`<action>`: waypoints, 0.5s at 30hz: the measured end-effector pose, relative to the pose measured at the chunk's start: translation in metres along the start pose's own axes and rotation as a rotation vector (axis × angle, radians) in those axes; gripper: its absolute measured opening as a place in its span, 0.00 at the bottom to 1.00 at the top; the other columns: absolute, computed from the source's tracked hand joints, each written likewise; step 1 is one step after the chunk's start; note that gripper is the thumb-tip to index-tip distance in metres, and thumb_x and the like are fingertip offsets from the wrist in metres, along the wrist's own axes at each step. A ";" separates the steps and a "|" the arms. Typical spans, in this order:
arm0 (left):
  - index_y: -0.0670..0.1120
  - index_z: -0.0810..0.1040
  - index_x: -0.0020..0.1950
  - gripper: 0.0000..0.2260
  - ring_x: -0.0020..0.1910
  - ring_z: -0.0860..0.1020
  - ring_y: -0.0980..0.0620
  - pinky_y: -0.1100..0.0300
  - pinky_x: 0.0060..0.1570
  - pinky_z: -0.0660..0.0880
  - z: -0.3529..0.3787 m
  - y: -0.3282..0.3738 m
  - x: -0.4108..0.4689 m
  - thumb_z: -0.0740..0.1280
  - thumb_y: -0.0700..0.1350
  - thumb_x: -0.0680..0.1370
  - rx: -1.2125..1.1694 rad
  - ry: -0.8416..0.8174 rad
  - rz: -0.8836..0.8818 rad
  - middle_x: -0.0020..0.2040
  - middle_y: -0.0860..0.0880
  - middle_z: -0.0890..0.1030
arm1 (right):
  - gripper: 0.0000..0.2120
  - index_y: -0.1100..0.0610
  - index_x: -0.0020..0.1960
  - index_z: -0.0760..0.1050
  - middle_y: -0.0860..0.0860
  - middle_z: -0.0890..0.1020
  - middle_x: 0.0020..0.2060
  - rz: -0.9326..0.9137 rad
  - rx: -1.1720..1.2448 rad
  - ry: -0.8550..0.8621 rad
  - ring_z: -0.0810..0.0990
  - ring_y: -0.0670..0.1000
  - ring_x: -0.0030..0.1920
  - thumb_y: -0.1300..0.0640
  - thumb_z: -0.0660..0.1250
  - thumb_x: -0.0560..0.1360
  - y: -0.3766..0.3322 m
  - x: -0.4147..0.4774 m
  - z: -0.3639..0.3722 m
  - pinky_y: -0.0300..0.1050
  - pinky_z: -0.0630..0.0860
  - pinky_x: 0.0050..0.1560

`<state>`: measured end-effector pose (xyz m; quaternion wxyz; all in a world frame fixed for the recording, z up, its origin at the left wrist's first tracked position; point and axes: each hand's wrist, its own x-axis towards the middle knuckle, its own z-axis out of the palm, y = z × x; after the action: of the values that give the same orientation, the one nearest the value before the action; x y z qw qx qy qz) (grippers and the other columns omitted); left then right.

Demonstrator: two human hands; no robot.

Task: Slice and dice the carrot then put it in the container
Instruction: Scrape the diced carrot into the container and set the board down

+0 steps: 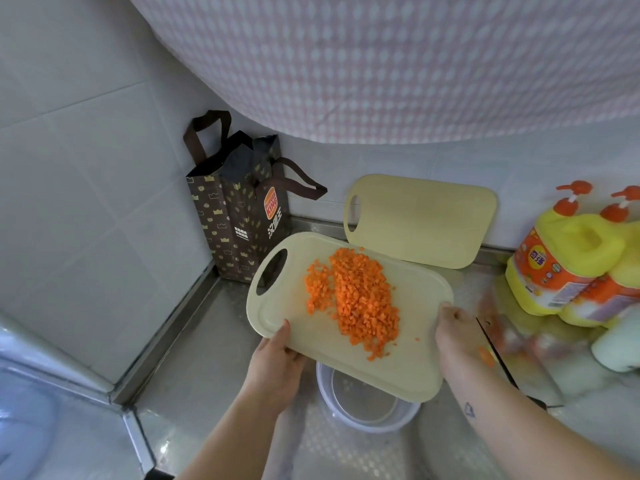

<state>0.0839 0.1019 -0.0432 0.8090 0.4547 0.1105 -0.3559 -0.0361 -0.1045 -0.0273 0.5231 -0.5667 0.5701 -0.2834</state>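
A person's left hand [273, 362] grips the near corner of a pale cutting board [419, 306], thumb on top, while the right hand [453, 336] clasps the board's opposite edge. Together they hold it tilted above the steel tabletop [207, 341]. A heap of diced carrot [360, 296] sits on the board, ahead of both hands. Between the wrists, partly hidden under the board's near edge, stands a clear round container [327, 396]. Just right of the right hand lies a dark knife [502, 363], and farther right are yellow bottles [561, 265]. Beyond the hands, a second board [422, 216] leans on the tiled wall, a brown paper bag [239, 216] to its left.
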 end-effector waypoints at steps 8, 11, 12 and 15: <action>0.47 0.67 0.71 0.18 0.61 0.77 0.43 0.40 0.66 0.68 0.011 0.008 0.039 0.54 0.51 0.83 -0.121 0.121 0.048 0.64 0.45 0.77 | 0.11 0.60 0.44 0.71 0.61 0.76 0.38 0.135 0.025 -0.172 0.73 0.55 0.37 0.57 0.55 0.81 0.012 0.001 0.011 0.51 0.73 0.41; 0.48 0.67 0.71 0.18 0.61 0.77 0.45 0.42 0.66 0.69 0.009 0.005 0.046 0.55 0.52 0.83 -0.114 0.096 0.056 0.64 0.46 0.78 | 0.09 0.61 0.56 0.75 0.54 0.77 0.51 -0.140 -0.184 -0.131 0.76 0.55 0.52 0.60 0.59 0.80 0.002 0.008 -0.006 0.48 0.71 0.57; 0.48 0.68 0.71 0.19 0.61 0.77 0.45 0.42 0.66 0.69 0.009 0.004 0.047 0.55 0.52 0.82 -0.114 0.088 0.061 0.63 0.46 0.78 | 0.13 0.61 0.62 0.73 0.51 0.75 0.55 -0.320 -0.259 -0.105 0.74 0.54 0.57 0.59 0.61 0.79 -0.007 0.007 -0.010 0.46 0.69 0.58; 0.49 0.68 0.71 0.19 0.60 0.77 0.46 0.43 0.66 0.69 0.007 0.000 0.050 0.56 0.53 0.82 -0.095 0.064 0.072 0.63 0.47 0.78 | 0.20 0.55 0.68 0.69 0.51 0.72 0.63 -0.798 -0.492 -0.294 0.68 0.52 0.66 0.56 0.65 0.77 -0.038 -0.006 -0.004 0.46 0.67 0.64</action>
<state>0.1186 0.0724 -0.0638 0.8380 0.4306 0.1368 -0.3062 -0.0279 -0.1071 0.0106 0.2993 -0.8816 0.2787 -0.2356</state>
